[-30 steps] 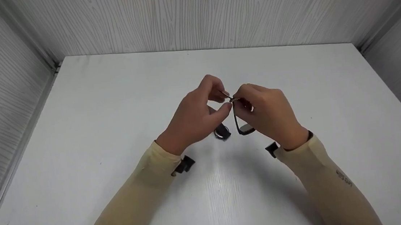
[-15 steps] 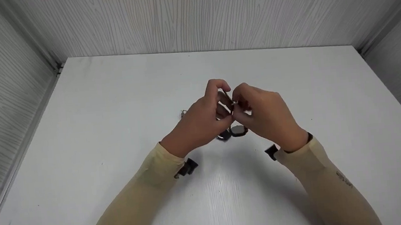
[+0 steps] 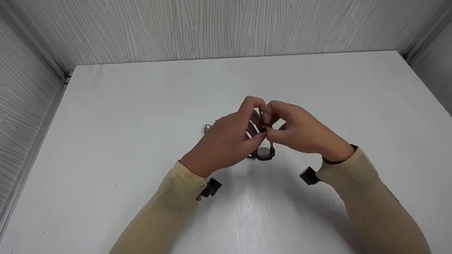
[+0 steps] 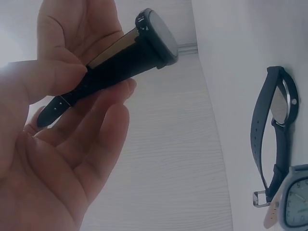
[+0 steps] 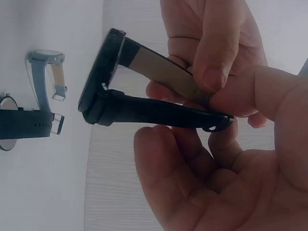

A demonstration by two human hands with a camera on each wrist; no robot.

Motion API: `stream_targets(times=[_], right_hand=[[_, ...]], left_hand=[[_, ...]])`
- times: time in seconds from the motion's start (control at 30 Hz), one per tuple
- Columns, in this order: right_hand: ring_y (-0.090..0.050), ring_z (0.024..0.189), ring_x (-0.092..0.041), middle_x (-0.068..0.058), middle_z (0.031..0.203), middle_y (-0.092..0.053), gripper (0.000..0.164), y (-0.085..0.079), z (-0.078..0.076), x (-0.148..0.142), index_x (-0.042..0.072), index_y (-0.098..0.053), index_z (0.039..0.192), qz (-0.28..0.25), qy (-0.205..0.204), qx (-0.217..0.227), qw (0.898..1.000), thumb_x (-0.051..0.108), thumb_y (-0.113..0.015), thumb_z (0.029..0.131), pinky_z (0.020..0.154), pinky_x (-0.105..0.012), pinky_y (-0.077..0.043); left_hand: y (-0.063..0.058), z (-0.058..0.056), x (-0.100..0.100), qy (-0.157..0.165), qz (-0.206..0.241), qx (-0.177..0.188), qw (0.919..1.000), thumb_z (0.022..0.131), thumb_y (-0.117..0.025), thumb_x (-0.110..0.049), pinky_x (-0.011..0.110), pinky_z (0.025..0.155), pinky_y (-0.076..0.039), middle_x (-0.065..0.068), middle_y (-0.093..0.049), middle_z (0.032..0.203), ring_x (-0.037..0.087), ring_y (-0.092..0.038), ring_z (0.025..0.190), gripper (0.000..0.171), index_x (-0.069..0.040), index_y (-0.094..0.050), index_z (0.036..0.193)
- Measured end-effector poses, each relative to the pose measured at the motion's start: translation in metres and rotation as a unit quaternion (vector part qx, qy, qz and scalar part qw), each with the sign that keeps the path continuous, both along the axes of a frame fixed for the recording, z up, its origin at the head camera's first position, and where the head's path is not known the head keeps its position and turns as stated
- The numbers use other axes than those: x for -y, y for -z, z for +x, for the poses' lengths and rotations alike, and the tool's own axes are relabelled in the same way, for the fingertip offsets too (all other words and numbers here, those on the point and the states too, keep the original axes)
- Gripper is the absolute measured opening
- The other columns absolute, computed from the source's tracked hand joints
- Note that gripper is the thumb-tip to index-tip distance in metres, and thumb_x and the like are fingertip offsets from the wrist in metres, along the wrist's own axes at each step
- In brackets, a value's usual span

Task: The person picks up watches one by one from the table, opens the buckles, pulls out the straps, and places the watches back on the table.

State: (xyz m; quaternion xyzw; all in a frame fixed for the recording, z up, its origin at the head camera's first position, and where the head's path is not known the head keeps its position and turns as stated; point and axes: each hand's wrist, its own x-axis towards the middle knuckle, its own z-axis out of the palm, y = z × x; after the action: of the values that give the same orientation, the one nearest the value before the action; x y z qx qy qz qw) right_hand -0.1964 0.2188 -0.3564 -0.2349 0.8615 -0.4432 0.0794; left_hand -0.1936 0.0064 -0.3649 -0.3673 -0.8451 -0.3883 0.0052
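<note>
Both hands hold one wristwatch (image 3: pixel 264 152) with a black strap, lifted above the table. Its dark round case (image 5: pixel 96 79) hangs away from the hands, with the strap ends brought together in a loop. The strap's inner side (image 5: pixel 166 74) is tan. My left hand (image 3: pixel 231 139) pinches the strap between thumb and fingers. Opposite it, my right hand (image 3: pixel 299 126) pinches the strap end with thumb and index finger. Fingertips of both hands meet there and hide the buckle area in the head view.
On the white table (image 3: pixel 146 109) lies a second black-strapped watch (image 4: pixel 284 144). Beside it is a square-faced watch (image 4: pixel 296 199) with a grey case. In the head view my left hand mostly covers them; a small metal buckle (image 3: pixel 207 127) shows past it.
The hands have drawn closer together and slightly nearer the body. The held watch has turned, its case now hanging below the fingertips. A buckle on the table has become visible beyond the left hand.
</note>
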Motion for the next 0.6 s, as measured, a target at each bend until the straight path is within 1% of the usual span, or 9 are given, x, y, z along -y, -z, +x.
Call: stream_targets(times=[0.07, 0.3, 0.43, 0.53, 0.6], right_hand=[[-0.062, 0.100, -0.019, -0.003, 0.103, -0.064, 0.009, -0.0003, -0.0008, -0.0009, 0.010, -0.056, 0.095, 0.005, -0.003, 0.011, 1.000, 0.003, -0.058, 0.090, 0.071, -0.035, -0.050], [-0.062, 0.099, -0.020, -0.004, 0.103, -0.064, 0.008, -0.0019, -0.0020, -0.0016, 0.010, -0.055, 0.095, 0.008, -0.005, 0.031, 0.999, 0.006, -0.059, 0.089, 0.076, -0.039, -0.048], [-0.059, 0.100, -0.020, -0.005, 0.106, -0.064, 0.008, -0.0007, -0.0032, -0.0024, 0.010, -0.055, 0.095, 0.004, -0.003, 0.042, 0.999, 0.005, -0.058, 0.090, 0.075, -0.037, -0.047], [-0.059, 0.100, -0.021, -0.006, 0.105, -0.063, 0.008, 0.0001, -0.0039, -0.0027, 0.009, -0.055, 0.095, -0.004, -0.004, 0.052, 0.999, 0.004, -0.058, 0.090, 0.073, -0.034, -0.047], [-0.059, 0.097, -0.022, -0.007, 0.103, -0.062, 0.009, -0.0001, -0.0038, -0.0025, 0.009, -0.055, 0.096, -0.013, -0.010, 0.057, 0.998, 0.003, -0.057, 0.089, 0.072, -0.032, -0.049]], left_hand=[[-0.0006, 0.0002, 0.0006, 0.007, -0.002, -0.006, 1.0000, 0.099, -0.062, -0.012, 0.022, 0.072, -0.053, -0.009, -0.067, 0.098, -0.001, -0.063, 0.085, 0.041, -0.019, -0.039, 0.131], [-0.0012, 0.0006, 0.0007, 0.006, 0.002, -0.019, 0.9998, 0.098, -0.062, -0.011, 0.022, 0.071, -0.053, -0.009, -0.066, 0.096, -0.001, -0.063, 0.085, 0.038, -0.019, -0.040, 0.128], [-0.0010, 0.0003, 0.0010, 0.003, -0.005, -0.018, 0.9998, 0.099, -0.063, -0.013, 0.022, 0.070, -0.053, -0.010, -0.067, 0.095, -0.001, -0.063, 0.083, 0.038, -0.019, -0.040, 0.129], [-0.0007, 0.0001, 0.0016, 0.009, -0.002, -0.009, 0.9999, 0.099, -0.062, -0.015, 0.024, 0.069, -0.053, -0.009, -0.066, 0.094, -0.001, -0.063, 0.082, 0.038, -0.019, -0.039, 0.129], [-0.0005, 0.0000, 0.0021, 0.021, 0.014, 0.004, 0.9997, 0.098, -0.059, -0.016, 0.025, 0.071, -0.053, -0.008, -0.065, 0.095, 0.000, -0.064, 0.083, 0.037, -0.018, -0.039, 0.129]])
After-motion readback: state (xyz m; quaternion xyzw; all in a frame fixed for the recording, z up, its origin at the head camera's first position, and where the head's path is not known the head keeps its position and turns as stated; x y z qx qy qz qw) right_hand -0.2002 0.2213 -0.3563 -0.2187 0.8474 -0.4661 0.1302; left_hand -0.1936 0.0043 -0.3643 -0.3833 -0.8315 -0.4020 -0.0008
